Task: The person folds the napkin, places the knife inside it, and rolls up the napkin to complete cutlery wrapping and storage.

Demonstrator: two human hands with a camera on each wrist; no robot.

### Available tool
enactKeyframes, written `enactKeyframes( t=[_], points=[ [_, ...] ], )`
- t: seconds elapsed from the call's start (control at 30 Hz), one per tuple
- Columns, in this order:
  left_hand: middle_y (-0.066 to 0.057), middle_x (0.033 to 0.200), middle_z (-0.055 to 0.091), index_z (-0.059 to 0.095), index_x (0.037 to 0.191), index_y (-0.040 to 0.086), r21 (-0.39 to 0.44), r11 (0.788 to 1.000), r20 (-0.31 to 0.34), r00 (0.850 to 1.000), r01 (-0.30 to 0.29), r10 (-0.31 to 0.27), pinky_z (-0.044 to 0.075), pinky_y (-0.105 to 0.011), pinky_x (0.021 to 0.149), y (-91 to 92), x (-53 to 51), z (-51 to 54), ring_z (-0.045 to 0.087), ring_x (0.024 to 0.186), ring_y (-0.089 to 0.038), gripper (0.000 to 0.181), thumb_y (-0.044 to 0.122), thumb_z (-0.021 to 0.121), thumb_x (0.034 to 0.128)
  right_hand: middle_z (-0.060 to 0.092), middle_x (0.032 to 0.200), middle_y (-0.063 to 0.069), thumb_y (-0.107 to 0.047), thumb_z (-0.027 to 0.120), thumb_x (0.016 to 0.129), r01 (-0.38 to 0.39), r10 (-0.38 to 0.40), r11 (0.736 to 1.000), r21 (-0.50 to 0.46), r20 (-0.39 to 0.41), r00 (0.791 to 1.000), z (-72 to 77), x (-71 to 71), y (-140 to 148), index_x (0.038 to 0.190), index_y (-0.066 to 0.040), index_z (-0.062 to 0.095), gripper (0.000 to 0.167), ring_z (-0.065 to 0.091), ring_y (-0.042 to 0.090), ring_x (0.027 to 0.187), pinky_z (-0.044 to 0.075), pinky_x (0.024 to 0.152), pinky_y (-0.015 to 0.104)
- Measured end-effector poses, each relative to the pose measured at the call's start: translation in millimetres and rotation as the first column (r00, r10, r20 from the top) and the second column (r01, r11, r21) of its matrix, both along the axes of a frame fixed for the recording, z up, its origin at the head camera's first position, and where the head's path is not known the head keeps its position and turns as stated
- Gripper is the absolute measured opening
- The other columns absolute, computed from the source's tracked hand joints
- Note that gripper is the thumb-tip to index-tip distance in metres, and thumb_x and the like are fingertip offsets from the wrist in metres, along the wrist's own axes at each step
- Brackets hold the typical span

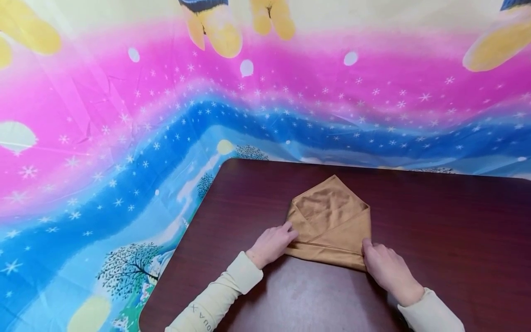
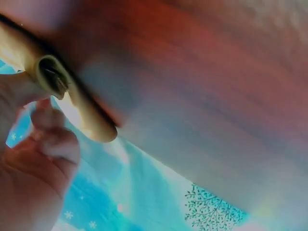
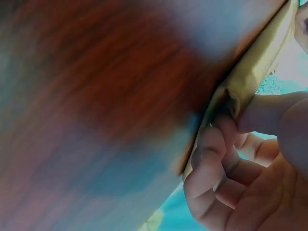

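A golden-brown cloth napkin [image 1: 332, 216] lies folded on the dark table, its far end coming to a point and a folded band running along its near edge. My left hand [image 1: 274, 242] pinches the left end of that band. At the opposite end, my right hand [image 1: 386, 267] grips the lower right corner between thumb and fingers. In the left wrist view the napkin's edge [image 2: 86, 115] forms a rolled, hollow end beside the thumb. The right wrist view shows curled fingers [image 3: 204, 180] under the napkin's edge [image 3: 255, 57], with the thumb on top.
The reddish-brown table [image 1: 435, 221] has a glossy surface and a rounded far left corner. Behind and to the left hangs a pink and blue printed cloth backdrop [image 1: 290, 83] with snowflakes and trees, meeting the table's edges.
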State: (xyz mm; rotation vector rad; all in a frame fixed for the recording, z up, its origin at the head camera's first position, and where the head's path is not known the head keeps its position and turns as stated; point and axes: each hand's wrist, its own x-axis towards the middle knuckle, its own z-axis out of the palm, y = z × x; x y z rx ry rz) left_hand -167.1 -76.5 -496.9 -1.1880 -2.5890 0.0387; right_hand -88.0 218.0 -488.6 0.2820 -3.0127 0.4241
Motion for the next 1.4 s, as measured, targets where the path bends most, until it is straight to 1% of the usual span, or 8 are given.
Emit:
enactKeyframes(
  t=[0.13, 0.3, 0.5, 0.63, 0.77, 0.87, 1.1, 1.4],
  points=[
    [0.004, 0.088, 0.053, 0.064, 0.084, 0.020, 0.004, 0.998, 0.111, 0.992, 0.062, -0.062, 0.050, -0.024, 0.055, -3.9, 0.2, 6.0, 0.063, 0.066, -0.012, 0.010, 0.011, 0.068, 0.0862, 0.054, 0.059, 0.012, 0.002, 0.052, 0.083, 0.016, -0.016, 1.000, -0.021, 0.001, 1.000, 0.0, 1.7, -1.0, 0.079, -0.007, 0.043, 0.013, 0.056, 0.034, 0.051, 0.041, 0.042, 0.045],
    [0.005, 0.088, 0.058, 0.072, 0.087, 0.022, -0.070, 0.996, 0.198, 0.980, 0.045, -0.030, 0.050, -0.025, 0.069, -9.5, 5.4, 19.9, 0.062, 0.079, -0.012, 0.013, 0.013, 0.062, 0.0873, 0.052, 0.059, 0.011, 0.000, 0.056, 0.082, 0.022, -0.021, 0.999, -0.032, 0.021, 1.000, 0.5, 2.0, 1.8, 0.078, -0.008, 0.045, 0.014, 0.056, 0.033, 0.051, 0.040, 0.042, 0.044],
    [0.006, 0.087, 0.057, 0.070, 0.083, 0.024, -0.181, 0.983, 0.148, 0.989, 0.018, 0.009, 0.045, -0.027, 0.071, -9.2, 14.7, 28.4, 0.054, 0.083, -0.015, 0.018, 0.041, 0.069, 0.0835, 0.050, 0.060, 0.005, -0.005, 0.062, 0.079, -0.050, 0.051, 0.998, 0.023, -0.038, 0.998, 2.7, 0.2, 9.9, 0.073, -0.010, 0.047, 0.016, 0.054, 0.028, 0.051, 0.041, 0.045, 0.041],
    [0.006, 0.090, 0.058, 0.071, 0.088, 0.024, -0.211, 0.978, 0.123, 0.992, -0.006, 0.033, 0.046, -0.027, 0.074, -8.7, 17.9, 28.9, 0.056, 0.087, -0.014, 0.021, 0.043, 0.075, 0.0788, 0.049, 0.072, 0.005, -0.007, 0.066, 0.078, -0.081, 0.090, 0.994, 0.067, -0.154, 0.984, 6.5, 0.1, 11.9, 0.073, -0.012, 0.051, 0.016, 0.051, 0.027, 0.063, 0.040, 0.046, 0.038],
    [0.006, 0.090, 0.057, 0.071, 0.090, 0.023, -0.215, 0.977, 0.134, 0.990, -0.011, 0.040, 0.047, -0.027, 0.074, -9.5, 17.8, 27.7, 0.057, 0.088, -0.014, 0.020, 0.038, 0.077, 0.0774, 0.047, 0.077, 0.000, -0.002, 0.072, 0.067, -0.208, 0.227, 0.973, 0.096, -0.301, 0.926, 7.3, 0.9, 9.2, 0.072, -0.015, 0.052, 0.024, 0.047, 0.021, 0.068, 0.038, 0.048, 0.031],
    [0.006, 0.090, 0.057, 0.071, 0.090, 0.023, -0.205, 0.979, 0.150, 0.988, -0.005, 0.036, 0.047, -0.027, 0.073, -10.7, 16.5, 27.2, 0.057, 0.088, -0.013, 0.019, 0.036, 0.078, 0.0776, 0.045, 0.074, -0.006, -0.004, 0.074, 0.062, -0.310, 0.330, 0.944, 0.112, -0.345, 0.879, 5.2, 3.7, 6.2, 0.071, -0.018, 0.054, 0.026, 0.046, 0.016, 0.066, 0.039, 0.052, 0.028],
    [0.008, 0.091, 0.060, 0.071, 0.094, 0.025, -0.197, 0.980, 0.168, 0.986, 0.013, 0.020, 0.048, -0.029, 0.074, -16.0, 10.4, 27.1, 0.061, 0.088, -0.013, 0.020, 0.033, 0.078, 0.0766, 0.049, 0.075, -0.005, -0.010, 0.088, 0.054, -0.316, 0.329, 0.944, 0.094, -0.248, 0.911, -1.7, 8.8, 6.3, 0.078, -0.014, 0.055, 0.041, 0.051, 0.015, 0.066, 0.044, 0.058, 0.032],
    [0.010, 0.082, 0.061, 0.067, 0.085, 0.022, -0.124, 0.991, 0.164, 0.986, 0.058, -0.038, 0.046, -0.029, 0.066, -21.8, 3.3, 22.8, 0.064, 0.075, -0.008, 0.012, 0.025, 0.074, 0.0755, 0.045, 0.069, -0.007, 0.000, 0.074, 0.055, -0.347, 0.359, 0.933, 0.096, -0.331, 0.873, -6.8, 4.5, 9.1, 0.069, -0.016, 0.050, 0.032, 0.048, 0.014, 0.059, 0.040, 0.052, 0.028]
  ],
)
